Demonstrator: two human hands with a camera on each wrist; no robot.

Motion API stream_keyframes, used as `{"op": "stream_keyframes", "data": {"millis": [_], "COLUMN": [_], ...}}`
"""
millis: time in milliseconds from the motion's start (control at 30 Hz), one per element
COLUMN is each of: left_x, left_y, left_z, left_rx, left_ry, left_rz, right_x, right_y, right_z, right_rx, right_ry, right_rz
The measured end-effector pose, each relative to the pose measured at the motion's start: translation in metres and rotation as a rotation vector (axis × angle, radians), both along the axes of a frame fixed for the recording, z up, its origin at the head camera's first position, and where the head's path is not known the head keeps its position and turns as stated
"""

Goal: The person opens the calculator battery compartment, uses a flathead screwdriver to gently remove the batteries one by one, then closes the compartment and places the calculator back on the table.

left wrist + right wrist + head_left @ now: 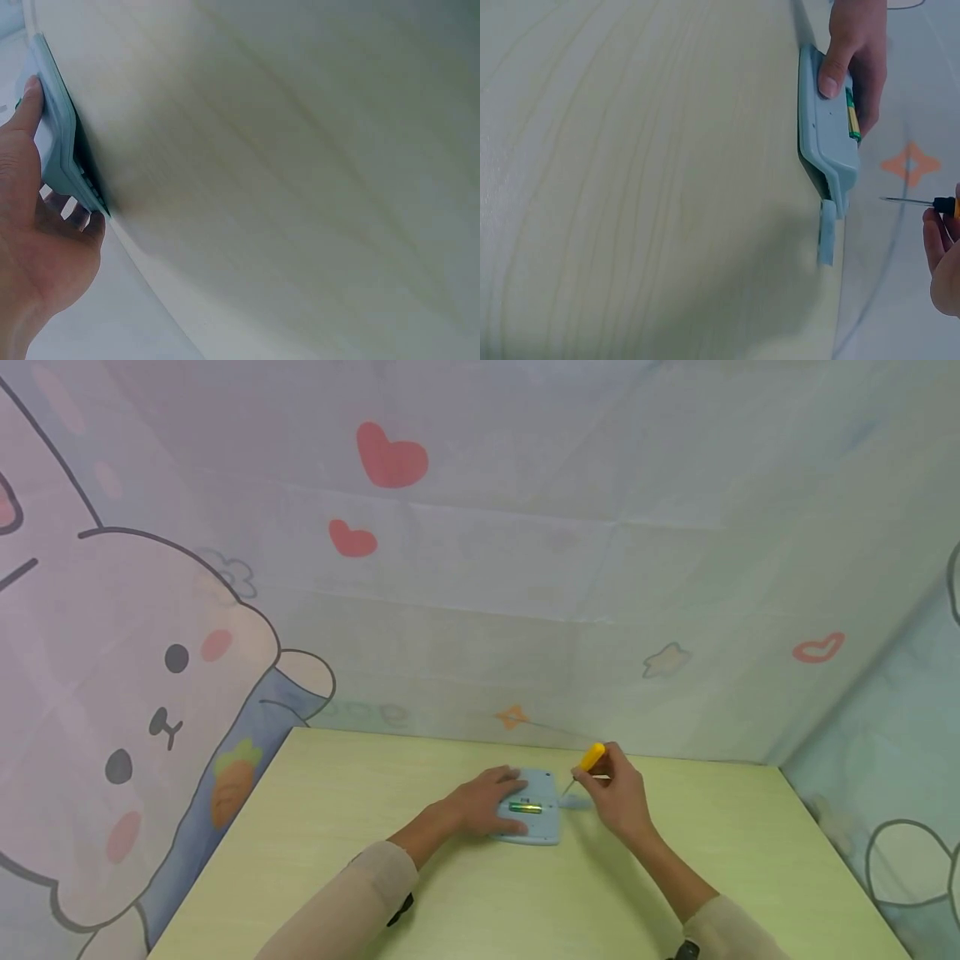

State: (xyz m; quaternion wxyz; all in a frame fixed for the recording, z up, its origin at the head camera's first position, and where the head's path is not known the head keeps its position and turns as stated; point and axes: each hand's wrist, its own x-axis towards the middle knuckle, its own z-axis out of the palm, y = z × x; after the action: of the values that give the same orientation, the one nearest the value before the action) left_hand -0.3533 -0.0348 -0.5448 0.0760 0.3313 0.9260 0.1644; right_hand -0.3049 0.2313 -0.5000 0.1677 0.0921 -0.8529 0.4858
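A light-blue calculator (542,828) lies back side up on the table, with one green-and-gold battery (525,807) in its bay. My left hand (477,803) holds it from the left, thumb and fingers spread over its back and edges. Between the fingertips of my right hand (624,795) is a screwdriver with a yellow handle (592,757). Its thin shaft (907,200) points to the calculator's right edge, and in the right wrist view the tip stands apart from it. Beside that edge lies a small light-blue cover (826,234).
The pale wood-grain table (360,785) ends at a fabric backdrop (480,635) printed with hearts and a large rabbit. A second printed panel (892,777) borders the table on the right.
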Motion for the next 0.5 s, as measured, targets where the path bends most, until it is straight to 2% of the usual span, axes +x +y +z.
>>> {"op": "stream_keyframes", "data": {"millis": [500], "left_x": [-0.0012], "left_y": [-0.0012], "left_z": [-0.0026], "left_rx": [0.003], "left_ry": [-0.001], "left_rz": [0.001], "right_x": [0.0008], "right_y": [0.0091], "right_z": [0.0041], "right_rx": [-0.022], "right_ry": [0.004], "right_rz": [-0.009]}}
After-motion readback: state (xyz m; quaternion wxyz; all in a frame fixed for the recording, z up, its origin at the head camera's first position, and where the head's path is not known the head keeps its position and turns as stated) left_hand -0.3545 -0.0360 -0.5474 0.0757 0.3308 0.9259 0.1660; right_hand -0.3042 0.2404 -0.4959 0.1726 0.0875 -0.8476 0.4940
